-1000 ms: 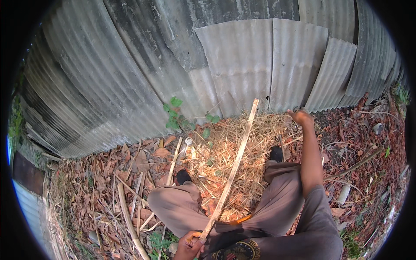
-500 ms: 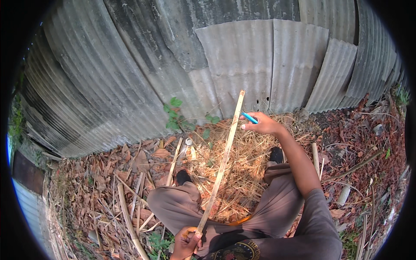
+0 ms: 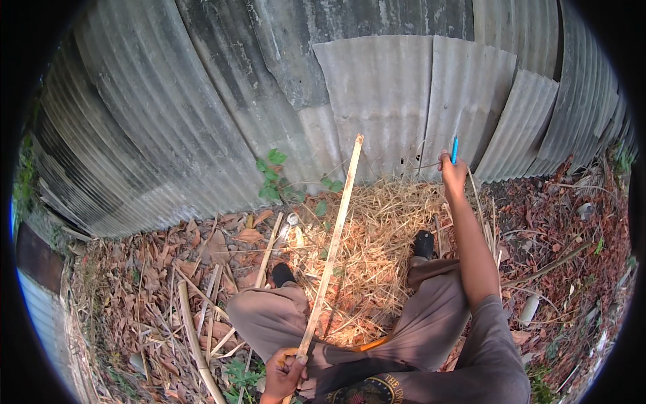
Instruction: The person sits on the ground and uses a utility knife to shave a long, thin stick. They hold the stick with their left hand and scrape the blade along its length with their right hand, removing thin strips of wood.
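Away from the long stick (image 3: 331,264) went my right hand (image 3: 453,176), gripping a small blue tool (image 3: 455,149) in front of the metal wall (image 3: 377,94). My left hand (image 3: 282,377) still holds the stick's low end; it slants over dry straw (image 3: 383,262).

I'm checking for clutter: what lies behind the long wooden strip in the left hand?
Behind the strip are corrugated sheet at its tip, dry straw along its middle and trousers near the left hand. Whatever the strip covers cannot be seen.
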A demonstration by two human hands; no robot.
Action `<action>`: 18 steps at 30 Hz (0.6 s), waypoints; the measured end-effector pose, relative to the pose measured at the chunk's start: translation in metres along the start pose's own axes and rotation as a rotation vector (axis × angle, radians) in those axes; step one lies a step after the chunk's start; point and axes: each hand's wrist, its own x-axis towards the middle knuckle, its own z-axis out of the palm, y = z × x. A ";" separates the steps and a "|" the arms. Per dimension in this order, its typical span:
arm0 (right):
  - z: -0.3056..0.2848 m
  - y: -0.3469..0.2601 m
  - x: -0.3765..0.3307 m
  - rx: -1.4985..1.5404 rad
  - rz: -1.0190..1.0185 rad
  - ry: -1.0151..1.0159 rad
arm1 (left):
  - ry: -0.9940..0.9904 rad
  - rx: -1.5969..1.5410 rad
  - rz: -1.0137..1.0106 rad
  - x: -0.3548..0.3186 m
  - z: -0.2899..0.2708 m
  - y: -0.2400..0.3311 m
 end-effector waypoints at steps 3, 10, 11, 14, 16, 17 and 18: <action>-0.009 0.034 0.016 -0.508 0.001 -0.145 | 0.015 -0.019 0.005 -0.002 0.000 0.000; 0.019 -0.006 -0.054 -1.120 -0.154 -0.724 | 0.127 0.066 0.041 0.006 0.013 0.005; 0.029 -0.036 -0.074 -1.061 -0.185 -0.764 | 0.170 0.066 0.013 0.007 0.018 0.010; 0.054 -0.096 -0.135 -0.905 -0.419 -0.894 | 0.253 0.098 0.146 0.020 0.022 0.003; 0.062 -0.118 -0.181 -0.766 -0.581 -0.965 | 0.317 0.107 0.213 0.035 0.029 0.004; 0.062 -0.124 -0.201 -0.700 -0.658 -0.998 | 0.342 0.110 0.249 0.044 0.034 0.009; 0.061 -0.123 -0.217 -0.671 -0.719 -1.032 | 0.387 0.120 0.174 0.051 0.042 0.018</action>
